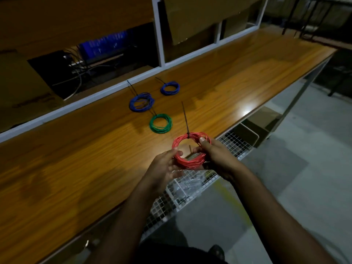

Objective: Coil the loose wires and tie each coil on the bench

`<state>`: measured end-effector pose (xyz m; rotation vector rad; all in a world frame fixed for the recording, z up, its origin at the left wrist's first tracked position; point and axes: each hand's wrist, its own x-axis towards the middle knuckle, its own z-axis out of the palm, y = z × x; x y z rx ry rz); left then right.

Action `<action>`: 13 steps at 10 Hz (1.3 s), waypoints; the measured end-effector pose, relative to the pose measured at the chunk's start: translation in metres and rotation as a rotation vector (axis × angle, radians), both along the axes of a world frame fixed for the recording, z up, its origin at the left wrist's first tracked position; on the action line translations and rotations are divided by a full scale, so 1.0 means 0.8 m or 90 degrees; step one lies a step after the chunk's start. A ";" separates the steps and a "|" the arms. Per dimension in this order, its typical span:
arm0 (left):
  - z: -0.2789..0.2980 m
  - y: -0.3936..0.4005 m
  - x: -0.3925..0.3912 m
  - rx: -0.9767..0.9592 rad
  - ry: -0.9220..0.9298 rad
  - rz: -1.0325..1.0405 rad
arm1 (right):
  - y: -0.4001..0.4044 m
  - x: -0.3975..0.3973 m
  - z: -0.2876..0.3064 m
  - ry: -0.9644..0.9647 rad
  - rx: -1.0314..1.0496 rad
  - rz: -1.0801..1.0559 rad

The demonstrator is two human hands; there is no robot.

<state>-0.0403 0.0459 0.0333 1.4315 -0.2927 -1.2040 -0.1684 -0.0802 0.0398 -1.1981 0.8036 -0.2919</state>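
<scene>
Three tied coils already lie on the wooden counter near the middle of the frame: two blue coils and a green coil, each with a black cable tie. Just below them, the left hand and right hand both grip the red coil, its tie sticking up untrimmed. No loose wire shows, so this looks like the last one.

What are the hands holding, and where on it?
Both hold the red coil of wire: left hand pinches its left rim, right hand its right rim.
</scene>
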 end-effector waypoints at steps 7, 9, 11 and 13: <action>-0.039 -0.205 0.042 0.001 -0.065 0.340 | -0.233 0.097 -0.027 0.106 -0.028 0.088; -0.048 -0.248 0.067 0.035 -0.187 0.384 | -0.284 0.138 -0.051 0.115 -0.220 0.106; -0.063 -0.271 0.083 0.184 -0.357 0.377 | -0.312 0.168 -0.058 0.175 -0.525 0.156; -0.058 -0.287 0.060 0.258 -0.448 0.428 | -0.323 0.155 -0.078 0.088 -0.589 0.134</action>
